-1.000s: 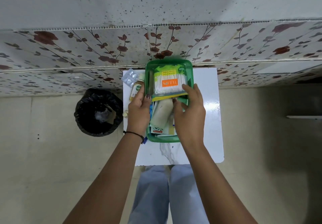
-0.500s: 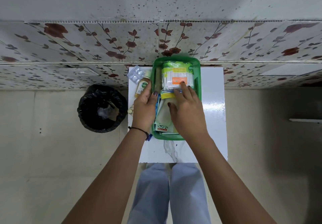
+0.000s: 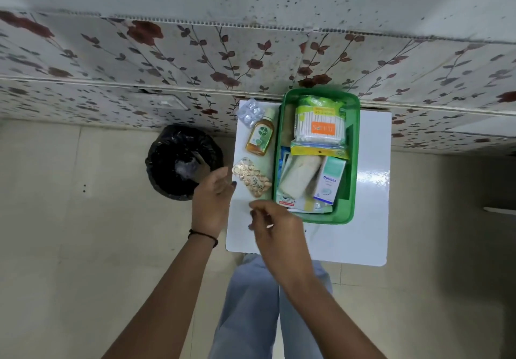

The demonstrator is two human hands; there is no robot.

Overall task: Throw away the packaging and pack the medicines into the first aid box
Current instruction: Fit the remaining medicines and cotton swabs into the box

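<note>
A: Nearest, the right hand [image 3: 275, 228] is over the table [image 3: 363, 235], fingers curled together. Is something in it?

B: I cannot tell — maybe a small white scrap, too small to say. The left hand [image 3: 213, 200] is spread and empty, just beside the gold strip [image 3: 252, 180].

A: How will this strip handle?

B: I think light, thin and a bit bendy. Better to pinch it by the edge, not to press the blisters.

A: And further?

B: The bottle [image 3: 260, 136] is stiff and heavier — take it around the body. Then the silver strip [image 3: 250, 112]. All 3 lie left of the green box [image 3: 352, 163]; the bin [image 3: 183, 162] stands on the floor.
</note>
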